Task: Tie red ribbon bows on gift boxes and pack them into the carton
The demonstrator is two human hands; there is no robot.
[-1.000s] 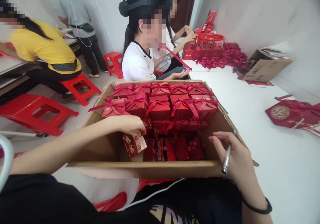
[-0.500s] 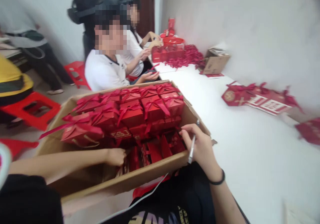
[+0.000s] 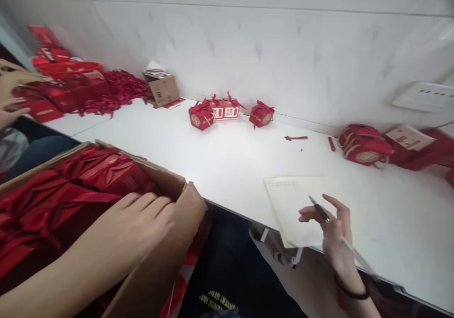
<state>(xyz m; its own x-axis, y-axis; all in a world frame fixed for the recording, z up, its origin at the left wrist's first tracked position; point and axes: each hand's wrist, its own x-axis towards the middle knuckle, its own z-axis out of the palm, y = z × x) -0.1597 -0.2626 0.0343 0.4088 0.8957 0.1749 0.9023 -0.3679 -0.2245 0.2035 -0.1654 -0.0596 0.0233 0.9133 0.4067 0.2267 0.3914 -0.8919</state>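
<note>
My right hand (image 3: 336, 233) hovers above a notepad (image 3: 283, 204) on the white table, a pen (image 3: 320, 210) held across it, tip pointing up and left. Its index finger is raised. At the left, my left hand (image 3: 147, 219) is curled at the right wall of a cardboard box (image 3: 187, 209), gripping its edge; the thumb is hidden. Inside that box, red gift boxes (image 3: 117, 176) with ribbon bows are packed close together. A few lines of faint writing show at the top of the notepad.
Along the wall stand red gift boxes (image 3: 202, 115), a single one (image 3: 261, 114) and a larger red box (image 3: 365, 143). Farther left are a small carton (image 3: 165, 91), a ribbon pile (image 3: 120, 89) and a red basket (image 3: 71, 67). A co-worker's hand (image 3: 10, 110) shows at the left edge.
The view has swung right, toward the table and notepad. My right hand has moved from the box to above the notepad with the pen. My left hand has come up to the box's edge.
</note>
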